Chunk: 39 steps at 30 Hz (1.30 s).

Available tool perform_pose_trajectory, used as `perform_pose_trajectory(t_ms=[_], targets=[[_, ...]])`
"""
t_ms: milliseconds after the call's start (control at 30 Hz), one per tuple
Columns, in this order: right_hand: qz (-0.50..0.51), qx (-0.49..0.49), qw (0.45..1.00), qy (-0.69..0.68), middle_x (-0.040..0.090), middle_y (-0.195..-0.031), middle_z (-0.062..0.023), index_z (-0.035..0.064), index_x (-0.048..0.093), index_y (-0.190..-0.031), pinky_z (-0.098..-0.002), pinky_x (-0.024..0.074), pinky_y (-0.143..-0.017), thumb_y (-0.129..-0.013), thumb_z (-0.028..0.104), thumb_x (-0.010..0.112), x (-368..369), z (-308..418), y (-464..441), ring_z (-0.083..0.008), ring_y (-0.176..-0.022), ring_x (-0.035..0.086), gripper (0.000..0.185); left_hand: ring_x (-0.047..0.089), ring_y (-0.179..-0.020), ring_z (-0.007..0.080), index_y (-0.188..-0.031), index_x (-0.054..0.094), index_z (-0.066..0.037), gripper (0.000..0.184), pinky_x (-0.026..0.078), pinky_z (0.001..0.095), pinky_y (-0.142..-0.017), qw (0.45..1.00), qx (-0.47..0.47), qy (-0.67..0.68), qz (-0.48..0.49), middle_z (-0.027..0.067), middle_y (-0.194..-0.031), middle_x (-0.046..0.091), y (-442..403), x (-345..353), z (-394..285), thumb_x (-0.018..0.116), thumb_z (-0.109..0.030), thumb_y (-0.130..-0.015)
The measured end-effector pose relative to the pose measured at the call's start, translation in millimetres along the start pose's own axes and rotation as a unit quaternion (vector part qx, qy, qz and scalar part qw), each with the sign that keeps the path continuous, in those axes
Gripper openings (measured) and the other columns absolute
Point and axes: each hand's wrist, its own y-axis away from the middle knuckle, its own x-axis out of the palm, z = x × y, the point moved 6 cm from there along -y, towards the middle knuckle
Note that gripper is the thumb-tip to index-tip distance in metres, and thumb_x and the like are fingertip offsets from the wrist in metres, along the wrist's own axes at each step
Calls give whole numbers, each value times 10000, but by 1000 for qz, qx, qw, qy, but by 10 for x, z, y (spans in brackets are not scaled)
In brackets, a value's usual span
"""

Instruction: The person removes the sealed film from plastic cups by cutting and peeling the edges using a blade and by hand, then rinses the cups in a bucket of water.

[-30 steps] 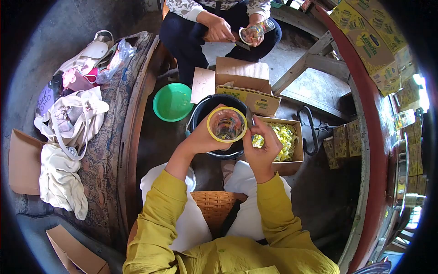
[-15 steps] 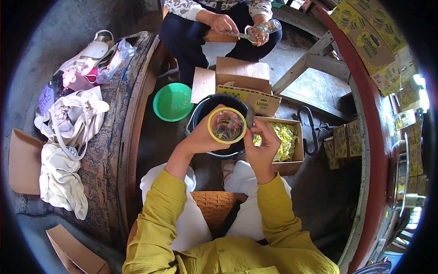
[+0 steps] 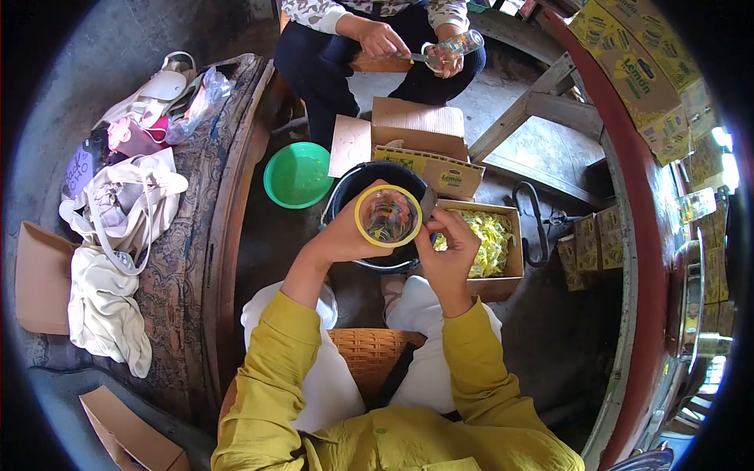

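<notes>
A clear jar (image 3: 388, 217) with a yellow rim is held in my left hand (image 3: 342, 238), its mouth facing me. My fingers wrap round its left side. My right hand (image 3: 454, 250) pinches a dark flat blade (image 3: 429, 202) close against the right side of the yellow rim. Both hands are above a black bucket (image 3: 339, 192). Just right of my right hand, an open carton (image 3: 512, 243) holds yellow and clear wrapper pieces (image 3: 491, 243).
Opposite me a seated person (image 3: 377, 41) holds a clear jar (image 3: 455, 50) and a blade. A green basin (image 3: 298, 176) and an open lemon carton (image 3: 428, 169) stand beyond the bucket. Bags (image 3: 118, 204) lie on a patterned seat at left; a red-edged frame (image 3: 648, 235) rises at right.
My right hand has shifted slightly left and the blade has tilted at the jar's rim. The jar has moved a little left. The other person's blade has moved along their jar's rim.
</notes>
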Motion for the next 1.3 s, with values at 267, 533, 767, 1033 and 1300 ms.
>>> perform_pose_trajectory(t_ms=[267,533,767,1033,1300], targets=[[-12,6,1000,3,568,-644,-72,-16,619,-860,-217,436,-545,-648,-59,623,7,-10,14,-122,-577,573,216,417,-1123,158,-1297,264,-44,951,336,302,-957,996,-54,-61,26,53,-1212,425,8,-54,181,792,-32,-506],[-13,9,1000,13,564,-642,-73,-24,609,-847,-217,441,-542,-647,-60,611,2,1,6,-127,-581,583,203,485,-956,125,-1015,487,-61,550,381,248,-858,1000,-9,-11,-5,12,-974,478,14,-8,44,708,-7,-514],[-11,-5,999,48,559,-640,-86,-24,605,-844,-224,441,-539,-639,-65,600,3,39,-8,-142,-576,586,209,482,-971,132,-1019,490,-57,552,375,252,-871,1000,-22,-15,11,19,-998,480,2,1,70,706,-13,-512],[-4,-2,997,82,556,-650,-97,-31,597,-837,-238,445,-540,-644,-67,600,5,56,-16,-164,-580,590,196,483,-983,138,-1043,486,-54,577,370,258,-883,999,-10,-26,20,28,-1019,488,-19,5,130,712,-31,-513],[-23,-18,995,95,556,-653,-95,-28,600,-836,-240,449,-543,-646,-67,611,3,123,-19,-162,-585,588,194,486,-1004,138,-1084,480,-55,629,243,296,-1017,998,-12,-60,6,35,-1040,526,8,-45,245,734,-84,-509]])
